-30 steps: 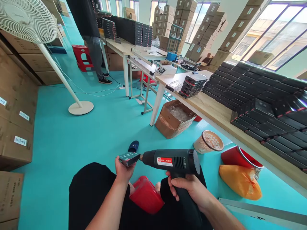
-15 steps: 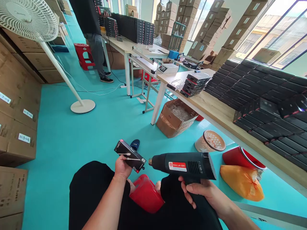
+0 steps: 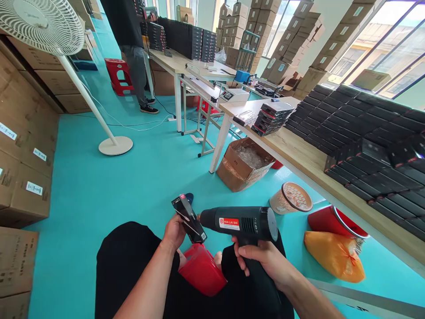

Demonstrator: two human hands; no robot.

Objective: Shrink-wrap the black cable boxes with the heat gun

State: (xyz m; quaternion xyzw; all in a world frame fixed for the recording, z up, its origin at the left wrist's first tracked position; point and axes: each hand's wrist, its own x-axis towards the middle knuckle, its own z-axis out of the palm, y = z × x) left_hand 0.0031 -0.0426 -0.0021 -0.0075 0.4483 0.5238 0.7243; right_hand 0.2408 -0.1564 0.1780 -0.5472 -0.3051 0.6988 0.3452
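Note:
My left hand (image 3: 175,231) grips a slim black box (image 3: 188,218) by its left side, held tilted above the floor in front of my knees. White pictures of a cable show on its face. Wrapped round the handle of a dark heat gun (image 3: 247,223) is my right hand (image 3: 259,257). The gun lies level and points left, and its nozzle tip is at the box's right edge; whether they touch I cannot tell. Below the box, a red plastic stool (image 3: 204,270) stands between my legs.
To the right, a long table (image 3: 299,146) bears stacked black boxes (image 3: 361,137). Under and beside it are an open carton (image 3: 244,166), a waste basket (image 3: 292,198), a red bin (image 3: 332,223) and an orange bag (image 3: 335,254). A fan (image 3: 114,144) and a person (image 3: 128,53) stand at the left.
The heat gun has moved left, bringing its nozzle to the box. My left hand has shifted slightly right and turned the box to a steeper tilt.

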